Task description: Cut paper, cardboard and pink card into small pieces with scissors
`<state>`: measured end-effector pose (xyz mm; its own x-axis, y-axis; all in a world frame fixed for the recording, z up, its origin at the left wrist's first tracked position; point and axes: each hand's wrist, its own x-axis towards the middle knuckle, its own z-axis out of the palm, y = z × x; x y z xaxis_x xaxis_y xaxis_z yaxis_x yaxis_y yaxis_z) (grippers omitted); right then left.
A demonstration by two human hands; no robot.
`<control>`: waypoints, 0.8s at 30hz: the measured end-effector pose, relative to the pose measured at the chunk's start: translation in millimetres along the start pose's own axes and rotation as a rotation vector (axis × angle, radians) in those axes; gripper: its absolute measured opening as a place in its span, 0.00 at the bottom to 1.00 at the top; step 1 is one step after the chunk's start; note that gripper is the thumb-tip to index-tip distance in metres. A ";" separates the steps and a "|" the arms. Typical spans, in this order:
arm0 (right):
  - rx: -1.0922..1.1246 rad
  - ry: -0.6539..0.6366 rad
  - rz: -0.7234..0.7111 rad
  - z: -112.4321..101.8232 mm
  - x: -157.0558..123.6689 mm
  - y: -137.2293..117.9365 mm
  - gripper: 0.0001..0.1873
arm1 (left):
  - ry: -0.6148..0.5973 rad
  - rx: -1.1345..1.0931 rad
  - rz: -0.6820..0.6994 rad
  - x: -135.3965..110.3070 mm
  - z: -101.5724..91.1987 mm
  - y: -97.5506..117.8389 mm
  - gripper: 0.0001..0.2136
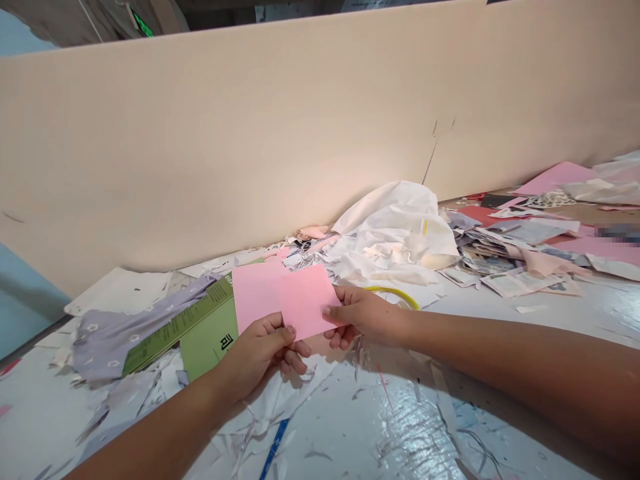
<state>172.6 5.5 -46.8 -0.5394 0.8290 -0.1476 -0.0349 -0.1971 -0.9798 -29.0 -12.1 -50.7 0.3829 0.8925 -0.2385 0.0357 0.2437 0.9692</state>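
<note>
A small pink sheet of paper (307, 301) is pinched between my two hands above the littered table. My left hand (270, 343) closes on its lower left corner, thumb on top. Its right edge is gripped by my right hand (357, 315), thumb in front and fingers curled behind. A paler pink sheet (257, 293) extends to the left behind it; I cannot tell whether the two are joined. Beneath and left of these lies a green printed folder or cover (207, 333) with dark characters. A yellow curved band (395, 290) shows just behind my right wrist.
A beige panel (225, 147) stands along the back of the table. Crumpled white sheeting (395, 227) is heaped against it. Scraps and paper pieces (520, 247) pile up at the right. Patterned lilac material (130, 327) lies left, and a blue strip (274, 450) in front.
</note>
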 end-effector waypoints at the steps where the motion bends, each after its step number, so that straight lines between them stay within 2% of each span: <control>1: 0.008 -0.004 -0.008 -0.1 0.2 -0.1 0.07 | -0.002 0.002 -0.001 0.4 -0.4 0.1 0.08; 6: 0.030 -0.038 -0.065 -0.2 -0.4 -1.6 0.07 | 0.005 -0.018 -0.005 2.1 -2.0 0.5 0.08; 14: 0.035 -0.052 -0.079 0.1 -1.2 -1.2 0.10 | 0.023 -0.016 -0.009 0.8 -2.7 0.9 0.07; 19: 0.008 -0.011 -0.059 6.8 -3.0 -2.3 0.09 | -0.023 -0.015 -0.006 0.6 -0.5 1.3 0.07; 24: -0.008 0.023 -0.072 15.9 -3.8 -3.8 0.06 | 0.036 -0.005 0.033 0.6 3.5 -0.6 0.10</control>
<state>161.5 -5.1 -40.4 -0.5162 0.8527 -0.0801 -0.0659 -0.1328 -0.9890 -25.5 -13.0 -51.2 0.3507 0.9129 -0.2089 0.0187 0.2163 0.9762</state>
